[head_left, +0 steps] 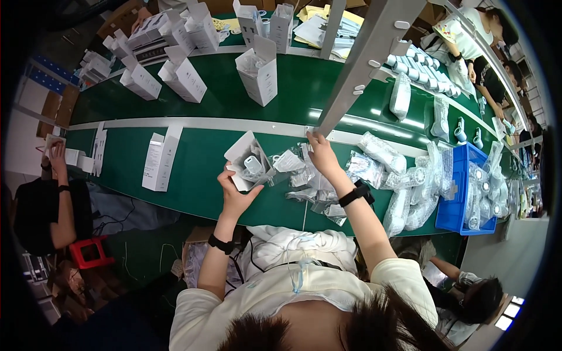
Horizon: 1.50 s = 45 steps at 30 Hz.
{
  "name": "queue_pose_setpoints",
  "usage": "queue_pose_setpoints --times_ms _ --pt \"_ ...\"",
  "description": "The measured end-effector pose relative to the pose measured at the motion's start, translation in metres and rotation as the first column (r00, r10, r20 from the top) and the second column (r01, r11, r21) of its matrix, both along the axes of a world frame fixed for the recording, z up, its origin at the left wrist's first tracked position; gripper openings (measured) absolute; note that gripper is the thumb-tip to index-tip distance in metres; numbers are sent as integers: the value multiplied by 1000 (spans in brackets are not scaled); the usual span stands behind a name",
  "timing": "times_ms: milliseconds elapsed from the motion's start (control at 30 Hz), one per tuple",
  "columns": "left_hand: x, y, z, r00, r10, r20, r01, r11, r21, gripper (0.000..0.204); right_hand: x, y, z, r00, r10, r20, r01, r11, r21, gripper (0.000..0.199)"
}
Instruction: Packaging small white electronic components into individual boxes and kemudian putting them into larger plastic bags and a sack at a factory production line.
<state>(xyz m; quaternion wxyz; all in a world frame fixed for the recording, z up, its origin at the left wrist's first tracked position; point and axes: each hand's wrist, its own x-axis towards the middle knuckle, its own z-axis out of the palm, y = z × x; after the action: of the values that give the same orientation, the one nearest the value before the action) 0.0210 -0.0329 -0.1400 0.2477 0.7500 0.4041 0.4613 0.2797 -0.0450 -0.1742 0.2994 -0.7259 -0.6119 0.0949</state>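
Observation:
My left hand (233, 192) is wrapped round the lower side of a white cardboard box (241, 151) with its flaps up. Inside the box's mouth sits a small white and grey device (253, 165). At the box's right side lies a clear bag with a white piece (288, 161) in it. My right hand (323, 155) is over the far right edge of a pile of small clear plastic bags (304, 181), near the foot of the metal post. Its fingers are apart, and I see nothing held in them.
A closed white box (158, 164) stands to the left. Open white boxes (257, 76) stand on the far strip. Bubble-wrapped items (410, 199) lie at right beside a blue crate (453, 199). A slanted metal post (363, 64) rises ahead. Other people work at both sides.

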Motion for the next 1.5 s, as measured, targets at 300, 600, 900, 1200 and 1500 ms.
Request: queue_pose_setpoints --times_ms 300,600,900,1200,1500 --pt "10 10 69 965 37 -258 -83 982 -170 24 22 0 2 956 243 -167 -266 955 -132 34" --pt "9 27 81 979 88 -183 -139 948 -285 10 -66 -3 130 756 647 -99 -396 573 717 20" --pt "4 35 77 985 116 -127 -151 937 -316 6 -73 14 108 545 816 193 -838 534 109 39" --pt "-13 58 70 836 28 548 334 766 -549 41 -74 36 33 637 426 -642 -458 880 129 115" --pt "-241 192 -25 637 225 -737 -450 885 -119 99 -19 184 39 769 -88 -633 329 904 273 116"
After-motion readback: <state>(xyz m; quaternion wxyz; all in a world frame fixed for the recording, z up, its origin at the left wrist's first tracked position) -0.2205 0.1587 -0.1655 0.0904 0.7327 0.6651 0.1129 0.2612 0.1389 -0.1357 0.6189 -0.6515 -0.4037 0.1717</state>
